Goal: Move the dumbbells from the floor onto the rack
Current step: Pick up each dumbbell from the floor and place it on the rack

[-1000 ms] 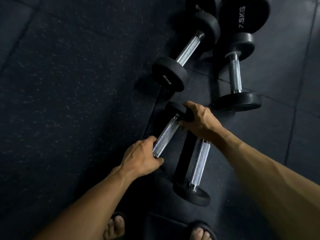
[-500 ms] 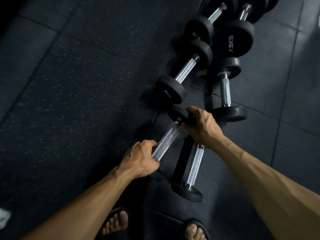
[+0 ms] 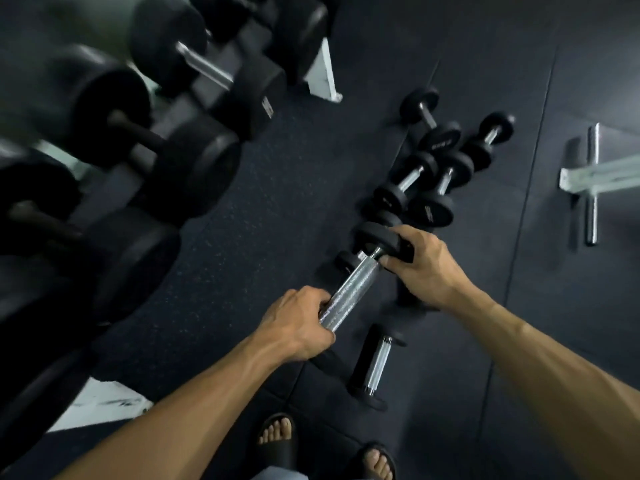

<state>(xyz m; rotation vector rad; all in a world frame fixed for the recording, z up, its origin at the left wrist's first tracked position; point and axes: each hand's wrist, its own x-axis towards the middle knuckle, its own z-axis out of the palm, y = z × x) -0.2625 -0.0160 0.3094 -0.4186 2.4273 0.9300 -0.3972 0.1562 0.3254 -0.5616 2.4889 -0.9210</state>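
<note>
Head view: we're over dark rubber floor (image 3: 277, 188), open strip between the rack (image 3: 322, 77) on our left and the row of floor dumbbells (image 3: 426, 181) on the right. Rack tiers hold big dumbbells (image 3: 194, 64), blurred. White frame foot (image 3: 588, 174) sits well right. Our left hand (image 3: 298, 327) wraps the near end of the held dumbbell (image 3: 353, 289) handle, grip clamped. Our right hand (image 3: 422, 268) curls round its far head, grip clamped there too. Near head hidden behind the left hand. Another small dumbbell (image 3: 375, 367) lies on the floor just below it, by our sandalled feet (image 3: 277, 434).
</note>
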